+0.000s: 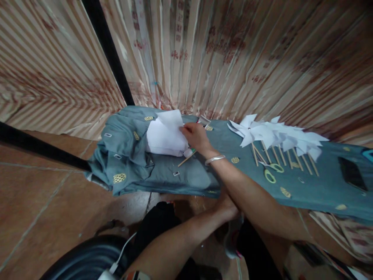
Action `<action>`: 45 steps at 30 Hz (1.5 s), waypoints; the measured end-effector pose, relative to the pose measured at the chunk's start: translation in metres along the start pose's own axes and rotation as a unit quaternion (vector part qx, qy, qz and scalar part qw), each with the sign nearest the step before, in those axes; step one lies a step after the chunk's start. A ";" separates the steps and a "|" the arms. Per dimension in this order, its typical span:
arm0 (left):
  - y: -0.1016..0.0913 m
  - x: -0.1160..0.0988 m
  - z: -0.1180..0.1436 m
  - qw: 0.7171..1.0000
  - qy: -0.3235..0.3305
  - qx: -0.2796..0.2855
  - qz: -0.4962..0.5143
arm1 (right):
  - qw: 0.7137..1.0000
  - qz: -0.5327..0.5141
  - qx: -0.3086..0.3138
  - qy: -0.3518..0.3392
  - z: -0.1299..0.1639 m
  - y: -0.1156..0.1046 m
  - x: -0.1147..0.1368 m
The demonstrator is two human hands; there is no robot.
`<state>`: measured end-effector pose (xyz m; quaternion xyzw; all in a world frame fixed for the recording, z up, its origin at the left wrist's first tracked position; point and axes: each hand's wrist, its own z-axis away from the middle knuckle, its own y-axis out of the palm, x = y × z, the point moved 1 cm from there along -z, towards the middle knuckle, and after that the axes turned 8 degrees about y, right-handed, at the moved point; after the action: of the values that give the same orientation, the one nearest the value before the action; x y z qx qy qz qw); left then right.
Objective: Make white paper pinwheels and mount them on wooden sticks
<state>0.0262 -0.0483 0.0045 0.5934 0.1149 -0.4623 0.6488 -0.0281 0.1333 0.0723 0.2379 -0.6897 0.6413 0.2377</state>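
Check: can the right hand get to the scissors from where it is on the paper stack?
Probably yes. The right hand rests on the white paper stack; the green-handled scissors lie in the open on the grey cloth, below the paper pinwheels, with only bare cloth between.

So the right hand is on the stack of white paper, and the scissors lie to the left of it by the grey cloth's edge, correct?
Not quite. The head view shows the right hand on the stack of white paper, but the scissors lie to its right, below the paper pinwheels, on the grey cloth.
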 end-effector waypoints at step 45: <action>-0.062 -0.072 -0.052 0.970 0.117 -0.010 -0.215 | 0.999 0.000 -0.040 -0.019 0.178 -0.106 -0.204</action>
<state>-0.0378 0.0385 -0.0007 0.5984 0.3196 -0.5169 0.5221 0.1925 -0.0468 0.0138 0.2406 -0.7195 0.6081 0.2338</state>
